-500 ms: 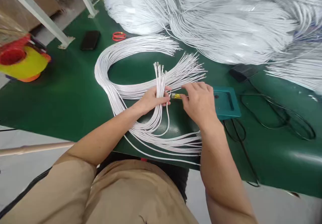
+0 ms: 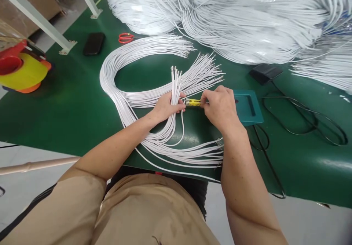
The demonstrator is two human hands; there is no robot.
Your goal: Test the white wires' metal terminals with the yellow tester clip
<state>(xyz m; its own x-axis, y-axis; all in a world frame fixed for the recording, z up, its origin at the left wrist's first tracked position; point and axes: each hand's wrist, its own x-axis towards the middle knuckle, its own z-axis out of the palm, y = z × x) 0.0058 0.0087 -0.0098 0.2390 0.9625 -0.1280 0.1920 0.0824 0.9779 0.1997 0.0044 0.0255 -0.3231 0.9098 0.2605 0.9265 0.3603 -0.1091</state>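
Note:
My left hand (image 2: 167, 107) is closed around a bunch of white cables (image 2: 175, 91), whose ends with metal tips point up above the fingers. One cable (image 2: 183, 127) hangs apart from the bunch, looping down to the right of it. Beside the left fingertips is a small yellow piece (image 2: 194, 102) with a grey end, its exact kind unclear. My right hand (image 2: 220, 107) is pinched at the yellow piece's right end, in front of a teal box (image 2: 257, 107). What lies between those fingertips is hidden.
More white cables (image 2: 110, 72) curve across the green table (image 2: 68, 102), and a large heap of them (image 2: 247, 21) lies at the back. Red-handled scissors (image 2: 125, 38), a black phone-like object (image 2: 94, 43), a black device (image 2: 264, 73) with its cord, and a yellow-and-red roll holder (image 2: 27, 72) are around.
My right hand's thumb and fingers have drawn together at the yellow piece, and more of that piece shows. My left hand keeps its hold on the bunch. The view has shifted slightly.

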